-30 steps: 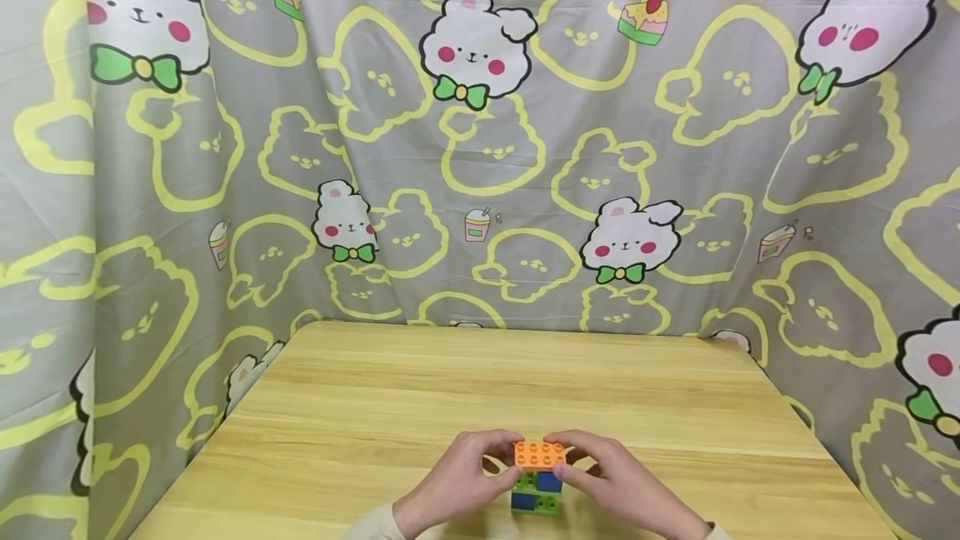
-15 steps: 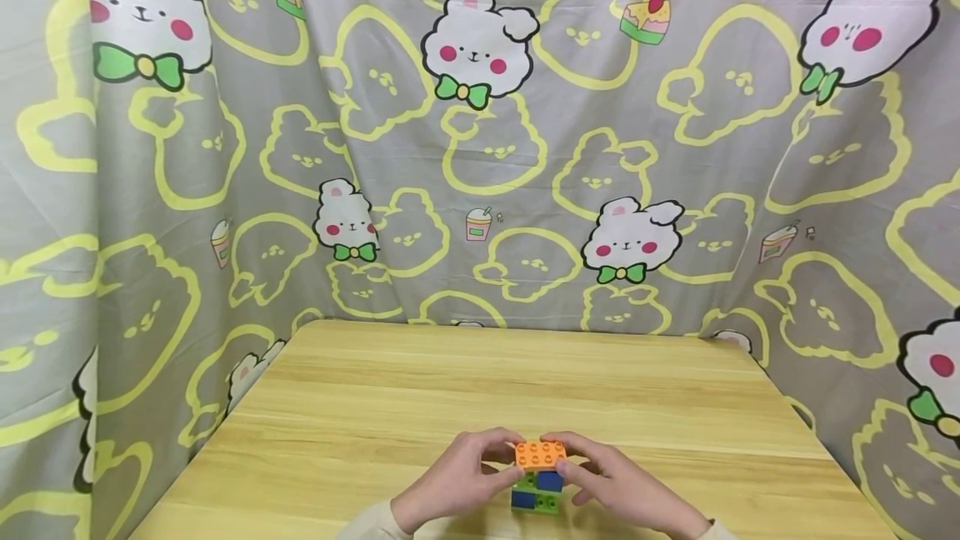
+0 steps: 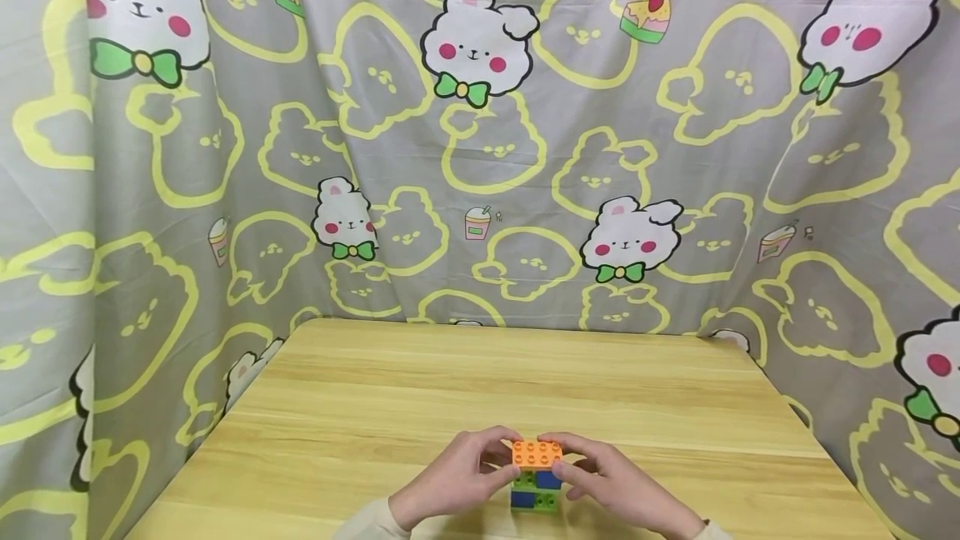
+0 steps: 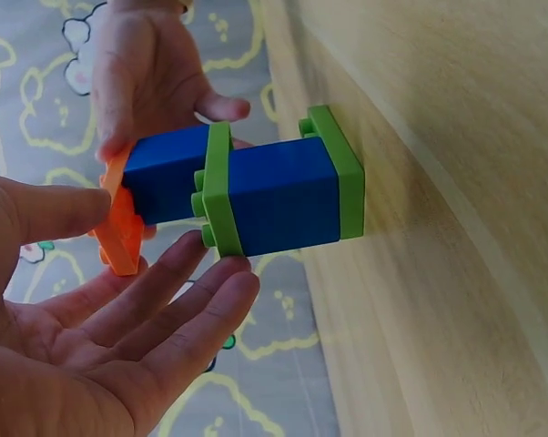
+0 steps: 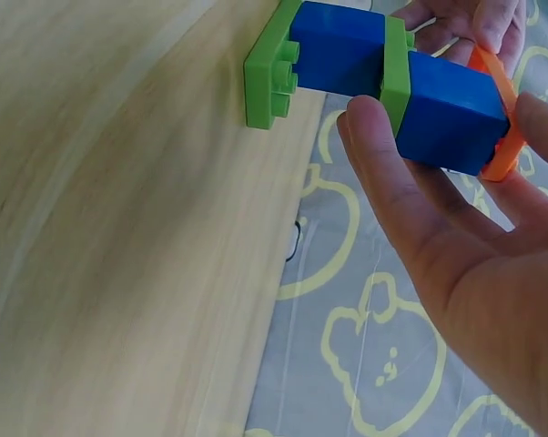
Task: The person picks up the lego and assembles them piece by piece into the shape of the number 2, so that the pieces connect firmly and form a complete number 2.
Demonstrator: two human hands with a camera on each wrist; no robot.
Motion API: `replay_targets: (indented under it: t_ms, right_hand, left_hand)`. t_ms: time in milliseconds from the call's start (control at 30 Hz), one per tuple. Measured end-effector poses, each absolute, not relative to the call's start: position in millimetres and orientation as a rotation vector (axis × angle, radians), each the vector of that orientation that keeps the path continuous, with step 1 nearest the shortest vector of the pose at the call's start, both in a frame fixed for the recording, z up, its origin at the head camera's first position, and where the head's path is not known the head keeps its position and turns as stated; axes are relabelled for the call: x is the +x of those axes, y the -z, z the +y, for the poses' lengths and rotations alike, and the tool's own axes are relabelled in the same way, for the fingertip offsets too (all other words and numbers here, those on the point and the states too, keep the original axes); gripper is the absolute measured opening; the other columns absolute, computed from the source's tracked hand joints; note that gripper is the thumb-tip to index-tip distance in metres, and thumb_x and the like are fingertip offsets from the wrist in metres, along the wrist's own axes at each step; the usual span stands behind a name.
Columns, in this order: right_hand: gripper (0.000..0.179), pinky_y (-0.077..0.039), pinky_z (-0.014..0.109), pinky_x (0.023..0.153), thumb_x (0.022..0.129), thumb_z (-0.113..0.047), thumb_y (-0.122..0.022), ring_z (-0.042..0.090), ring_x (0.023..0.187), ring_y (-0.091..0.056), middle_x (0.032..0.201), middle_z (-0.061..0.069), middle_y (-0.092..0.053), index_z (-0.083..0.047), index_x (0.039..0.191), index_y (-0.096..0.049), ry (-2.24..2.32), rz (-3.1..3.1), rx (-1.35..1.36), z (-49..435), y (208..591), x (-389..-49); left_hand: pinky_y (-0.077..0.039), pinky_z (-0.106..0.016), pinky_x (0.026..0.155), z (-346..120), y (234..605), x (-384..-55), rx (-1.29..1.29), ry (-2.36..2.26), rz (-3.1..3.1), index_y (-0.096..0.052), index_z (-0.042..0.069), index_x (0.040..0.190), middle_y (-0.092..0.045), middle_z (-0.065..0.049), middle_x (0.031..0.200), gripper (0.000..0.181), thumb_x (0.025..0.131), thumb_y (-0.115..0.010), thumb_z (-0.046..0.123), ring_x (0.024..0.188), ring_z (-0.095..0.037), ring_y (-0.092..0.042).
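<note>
A small tower of toy building bricks stands on the wooden table. Its base is a green plate (image 4: 351,187), followed by a blue brick (image 4: 283,196), another green plate (image 4: 218,205) and a second blue brick (image 5: 456,114) set toward the right. On top lies a thin orange eight-stud plate (image 3: 537,454), whose left part overhangs. My left hand (image 3: 467,473) pinches the orange plate's left end between thumb and fingers, with the other fingers spread near the upper green plate. At the plate's right end my right hand (image 3: 611,477) pinches it too, its lower fingers beside the tower.
The light wooden table (image 3: 480,390) reaches back to a grey curtain (image 3: 480,140) printed with white rabbits and yellow outlines. That curtain also hangs along both sides.
Both hands keep their hold on the orange plate, and the tower stays in place. Since the first frame, a lower finger of the right hand has come into sight beneath its thumb.
</note>
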State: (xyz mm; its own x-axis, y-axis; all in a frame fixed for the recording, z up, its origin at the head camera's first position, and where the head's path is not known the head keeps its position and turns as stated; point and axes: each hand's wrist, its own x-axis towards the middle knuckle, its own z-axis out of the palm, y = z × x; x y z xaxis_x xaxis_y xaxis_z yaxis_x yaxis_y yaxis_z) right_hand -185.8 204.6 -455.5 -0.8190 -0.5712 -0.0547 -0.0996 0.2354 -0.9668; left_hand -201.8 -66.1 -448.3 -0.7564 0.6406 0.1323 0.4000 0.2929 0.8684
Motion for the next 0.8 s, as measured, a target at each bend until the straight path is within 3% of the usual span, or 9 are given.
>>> replay_targets:
  t_ms: [333, 600, 800]
  right_hand:
    - [0.052, -0.060, 0.043, 0.086, 0.107, -0.030, -0.054, 0.035, 0.100, -0.070, 0.152, 0.030, -0.043, -0.004, 0.152, -0.046, 1.613, 2.118, -0.602, 204.9, 453.2, -186.0]
    - [0.051, -0.059, 0.040, 0.086, 0.106, -0.029, -0.057, 0.034, 0.099, -0.070, 0.151, 0.029, -0.045, -0.004, 0.150, -0.049, 1.616, 2.123, -0.591, 204.5, 453.9, -186.3]
    - [0.047, -0.059, 0.042, 0.088, 0.108, -0.028, -0.053, 0.026, 0.102, -0.072, 0.146, 0.026, -0.052, -0.005, 0.149, -0.051, 1.572, 2.186, -0.676, 203.8, 454.6, -187.6]
  left_hand:
    - [-0.056, -0.020, 0.081, -66.3, 446.7, -200.5, 0.940, -1.454, 2.329, -0.066, 0.011, 0.123, -0.077, 0.002, 0.103, 0.026, 0.099, -0.068, 0.022, 0.091, -0.003, -0.069]
    - [-0.056, -0.020, 0.081, -67.0, 446.8, -200.3, 0.940, -1.468, 2.311, -0.066, 0.010, 0.124, -0.077, 0.001, 0.104, 0.027, 0.100, -0.068, 0.022, 0.092, -0.004, -0.070]
    - [-0.057, -0.021, 0.081, -67.5, 448.2, -200.9, 0.923, -1.481, 2.302, -0.066, 0.010, 0.124, -0.077, 0.001, 0.105, 0.027, 0.100, -0.068, 0.022, 0.094, -0.005, -0.071]
